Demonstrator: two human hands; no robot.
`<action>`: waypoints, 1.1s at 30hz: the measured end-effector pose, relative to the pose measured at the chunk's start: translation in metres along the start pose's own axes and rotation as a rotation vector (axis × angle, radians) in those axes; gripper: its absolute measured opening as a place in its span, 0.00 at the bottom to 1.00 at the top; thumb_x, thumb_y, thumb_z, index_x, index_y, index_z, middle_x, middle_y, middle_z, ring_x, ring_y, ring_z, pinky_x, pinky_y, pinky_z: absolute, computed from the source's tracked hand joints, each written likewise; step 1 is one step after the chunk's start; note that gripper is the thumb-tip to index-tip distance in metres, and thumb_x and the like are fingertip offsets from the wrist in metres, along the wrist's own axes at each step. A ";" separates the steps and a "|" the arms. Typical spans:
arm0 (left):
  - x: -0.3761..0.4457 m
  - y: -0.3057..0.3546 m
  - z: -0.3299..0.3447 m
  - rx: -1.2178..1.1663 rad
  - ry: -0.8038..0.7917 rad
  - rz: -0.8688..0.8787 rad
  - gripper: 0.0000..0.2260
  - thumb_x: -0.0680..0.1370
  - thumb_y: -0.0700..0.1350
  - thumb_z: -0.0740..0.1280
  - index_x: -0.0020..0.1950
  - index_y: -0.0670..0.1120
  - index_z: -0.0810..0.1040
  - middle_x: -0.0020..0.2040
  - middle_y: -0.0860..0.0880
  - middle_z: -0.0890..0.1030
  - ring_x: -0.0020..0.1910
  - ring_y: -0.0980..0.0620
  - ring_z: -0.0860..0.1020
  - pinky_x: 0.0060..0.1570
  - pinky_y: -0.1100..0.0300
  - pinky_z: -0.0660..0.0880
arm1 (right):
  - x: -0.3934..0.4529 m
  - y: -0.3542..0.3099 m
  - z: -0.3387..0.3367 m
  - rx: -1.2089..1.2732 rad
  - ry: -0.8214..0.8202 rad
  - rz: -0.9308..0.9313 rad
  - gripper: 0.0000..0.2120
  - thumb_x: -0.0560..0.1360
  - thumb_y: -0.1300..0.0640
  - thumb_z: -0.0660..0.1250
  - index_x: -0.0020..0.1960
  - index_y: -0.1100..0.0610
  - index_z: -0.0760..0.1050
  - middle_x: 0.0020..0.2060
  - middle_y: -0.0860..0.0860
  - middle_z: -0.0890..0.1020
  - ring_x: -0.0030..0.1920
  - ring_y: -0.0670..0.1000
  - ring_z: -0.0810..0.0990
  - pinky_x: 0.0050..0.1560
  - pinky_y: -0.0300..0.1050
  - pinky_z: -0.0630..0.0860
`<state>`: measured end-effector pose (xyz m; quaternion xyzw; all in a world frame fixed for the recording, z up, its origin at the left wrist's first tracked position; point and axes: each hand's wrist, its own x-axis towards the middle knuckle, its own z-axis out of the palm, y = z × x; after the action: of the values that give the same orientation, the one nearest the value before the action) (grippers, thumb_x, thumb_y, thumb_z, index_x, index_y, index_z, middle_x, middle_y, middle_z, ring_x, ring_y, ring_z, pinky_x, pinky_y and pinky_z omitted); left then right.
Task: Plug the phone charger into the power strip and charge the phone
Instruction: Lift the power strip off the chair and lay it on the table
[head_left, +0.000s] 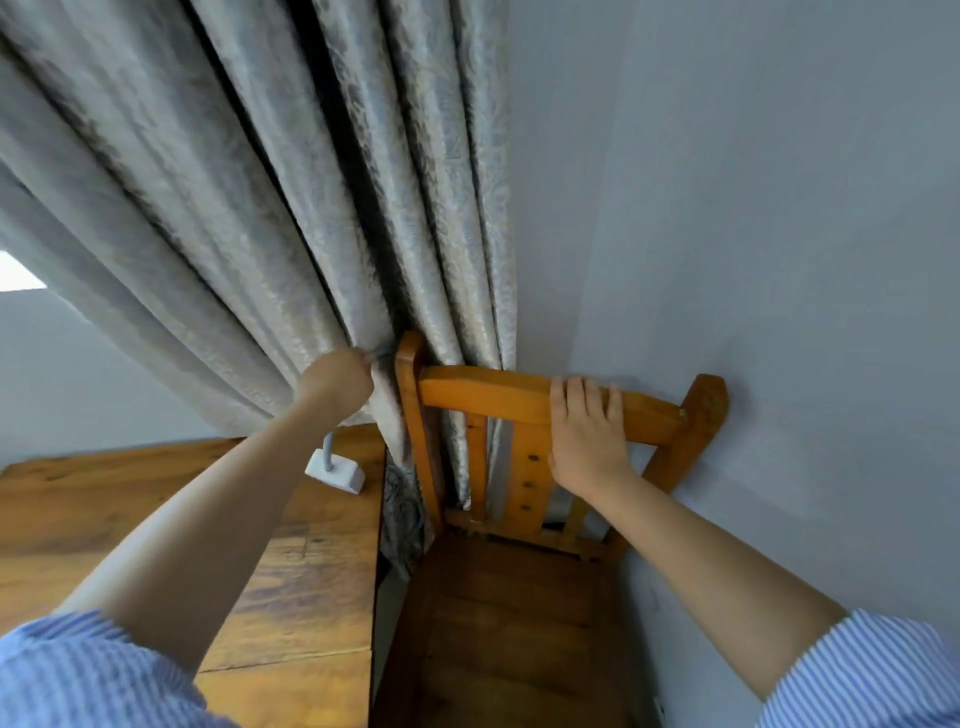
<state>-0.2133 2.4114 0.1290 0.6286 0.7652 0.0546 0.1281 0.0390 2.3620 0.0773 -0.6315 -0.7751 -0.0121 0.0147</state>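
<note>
So our left hand (337, 382) is bunched tight on a fold of the curtain (249, 197) mid-frame, and our right hand (587, 431) lies flat, fingers loosely curled, over the chair (498, 395) top rail. The white plug-looking block (336, 472) with its cable sits on the counter (156, 519) just below the left grip, so that hand's nearer. No phone or power strip visible, probably behind the curtain.
</note>
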 end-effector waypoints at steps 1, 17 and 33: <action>-0.006 -0.002 -0.002 -0.002 -0.011 -0.005 0.13 0.80 0.39 0.51 0.60 0.39 0.72 0.56 0.35 0.78 0.52 0.38 0.76 0.42 0.51 0.71 | 0.000 0.000 0.000 0.004 -0.014 0.013 0.42 0.71 0.57 0.66 0.72 0.62 0.40 0.72 0.61 0.54 0.73 0.60 0.51 0.73 0.62 0.43; -0.225 -0.069 -0.039 -0.237 0.087 0.044 0.13 0.81 0.43 0.53 0.44 0.40 0.73 0.39 0.44 0.73 0.39 0.46 0.71 0.37 0.58 0.65 | -0.085 -0.055 -0.012 0.197 -0.268 -0.134 0.24 0.78 0.58 0.53 0.72 0.58 0.51 0.72 0.57 0.62 0.67 0.57 0.67 0.66 0.55 0.69; -0.370 -0.167 -0.019 -0.367 0.007 -0.024 0.13 0.80 0.44 0.55 0.35 0.50 0.69 0.31 0.52 0.69 0.31 0.54 0.65 0.31 0.60 0.63 | -0.225 -0.169 -0.007 0.665 -0.402 -0.387 0.21 0.79 0.61 0.52 0.71 0.57 0.56 0.69 0.56 0.68 0.66 0.57 0.69 0.62 0.46 0.68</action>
<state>-0.3115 2.0176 0.1536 0.5852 0.7504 0.1940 0.2384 -0.0810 2.1073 0.0756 -0.4255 -0.8283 0.3588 0.0637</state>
